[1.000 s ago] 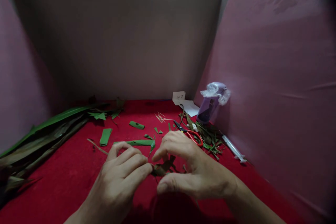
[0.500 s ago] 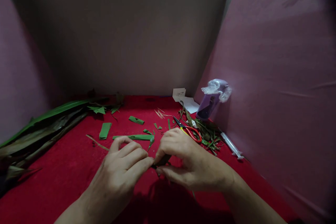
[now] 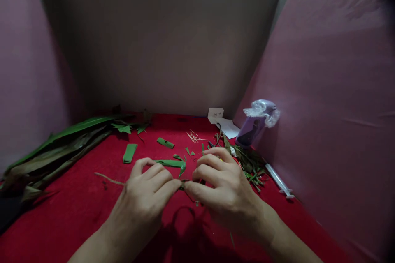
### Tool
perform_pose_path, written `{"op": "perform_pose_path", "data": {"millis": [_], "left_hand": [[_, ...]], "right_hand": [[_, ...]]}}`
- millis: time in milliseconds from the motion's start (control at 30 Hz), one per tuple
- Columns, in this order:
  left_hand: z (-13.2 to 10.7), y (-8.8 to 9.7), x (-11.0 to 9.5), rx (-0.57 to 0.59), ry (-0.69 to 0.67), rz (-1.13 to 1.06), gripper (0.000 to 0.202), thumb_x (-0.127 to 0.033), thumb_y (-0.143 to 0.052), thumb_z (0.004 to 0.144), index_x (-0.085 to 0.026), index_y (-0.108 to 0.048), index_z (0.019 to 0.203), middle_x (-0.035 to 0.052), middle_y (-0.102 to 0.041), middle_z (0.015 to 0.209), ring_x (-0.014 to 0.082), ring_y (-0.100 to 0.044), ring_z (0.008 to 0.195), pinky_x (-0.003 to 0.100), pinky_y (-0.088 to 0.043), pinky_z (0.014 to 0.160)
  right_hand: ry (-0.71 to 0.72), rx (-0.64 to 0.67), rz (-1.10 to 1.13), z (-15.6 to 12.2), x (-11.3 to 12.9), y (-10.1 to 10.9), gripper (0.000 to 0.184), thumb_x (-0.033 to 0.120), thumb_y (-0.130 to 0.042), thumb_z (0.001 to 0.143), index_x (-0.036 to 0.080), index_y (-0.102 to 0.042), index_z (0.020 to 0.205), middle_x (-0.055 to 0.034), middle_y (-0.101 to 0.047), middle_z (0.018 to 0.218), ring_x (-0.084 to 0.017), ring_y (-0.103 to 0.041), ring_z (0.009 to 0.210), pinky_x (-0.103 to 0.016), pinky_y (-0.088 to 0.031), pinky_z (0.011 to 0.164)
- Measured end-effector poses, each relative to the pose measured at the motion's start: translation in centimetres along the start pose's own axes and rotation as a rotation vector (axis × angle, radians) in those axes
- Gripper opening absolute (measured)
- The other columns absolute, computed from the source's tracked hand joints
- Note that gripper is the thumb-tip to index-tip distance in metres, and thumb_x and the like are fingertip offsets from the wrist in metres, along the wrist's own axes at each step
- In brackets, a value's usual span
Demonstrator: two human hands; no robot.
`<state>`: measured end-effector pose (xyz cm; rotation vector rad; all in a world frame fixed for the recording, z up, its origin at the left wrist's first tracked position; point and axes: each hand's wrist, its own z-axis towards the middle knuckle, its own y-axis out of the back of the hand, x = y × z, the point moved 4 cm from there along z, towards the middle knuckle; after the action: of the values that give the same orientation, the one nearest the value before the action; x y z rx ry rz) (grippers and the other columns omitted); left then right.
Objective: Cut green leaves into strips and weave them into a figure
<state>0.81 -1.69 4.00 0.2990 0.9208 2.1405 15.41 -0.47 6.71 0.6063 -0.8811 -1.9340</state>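
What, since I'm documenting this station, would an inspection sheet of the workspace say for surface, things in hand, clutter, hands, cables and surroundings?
Surface: red covering, cloth-like.
Things in hand: small dark piece, mostly hidden between the fingers.
Clutter: long leaves at left; cut green pieces and thin sticks mid-surface; plant scraps, syringe, white papers and purple container topped with clear plastic toward the right.
Hands: left hand and right hand close together, both appearing to pinch the small dark piece.
Cables: nothing seen.
Surroundings: grey back panel, pinkish side panels.
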Motion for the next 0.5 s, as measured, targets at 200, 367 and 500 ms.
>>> {"op": "perform_pose_path", "data": {"millis": [200, 367, 500], "left_hand": [[0.1, 1.2, -0.7, -0.196, -0.071, 0.272, 0.021, -0.012, -0.045, 0.089, -0.012, -0.066, 0.095, 0.0076, -0.071, 0.080, 0.0233, -0.062, 0.078, 0.050, -0.036, 0.085], [-0.3, 1.1, -1.0, -0.250, -0.098, 0.338, 0.018, -0.011, -0.050, 0.088, -0.011, -0.067, 0.094, 0.0093, -0.073, 0.082, 0.0252, -0.064, 0.079, 0.051, -0.037, 0.085], [-0.3, 1.2, -1.2, -0.282, -0.083, 0.341, 0.018, -0.010, -0.051, 0.087, -0.010, -0.067, 0.095, 0.0098, -0.073, 0.083, 0.0258, -0.064, 0.080, 0.052, -0.038, 0.085]], "right_hand": [[-0.405, -0.034, 0.290, -0.3, -0.5, 0.2, 0.037, 0.044, -0.041, 0.093, 0.017, -0.060, 0.076, -0.0012, -0.060, 0.068, -0.014, -0.051, 0.066, -0.031, -0.036, 0.069], [-0.675, 0.152, 0.346, -0.8, -0.6, -1.2, 0.044, 0.040, -0.039, 0.094, 0.018, -0.055, 0.059, 0.0019, -0.054, 0.053, -0.010, -0.045, 0.052, -0.024, -0.032, 0.054], [-0.790, 0.214, 0.463, -1.1, -0.6, -2.2, 0.029, 0.039, -0.053, 0.088, 0.019, -0.064, 0.070, 0.0016, -0.060, 0.057, -0.010, -0.049, 0.052, -0.023, -0.034, 0.052]]}}
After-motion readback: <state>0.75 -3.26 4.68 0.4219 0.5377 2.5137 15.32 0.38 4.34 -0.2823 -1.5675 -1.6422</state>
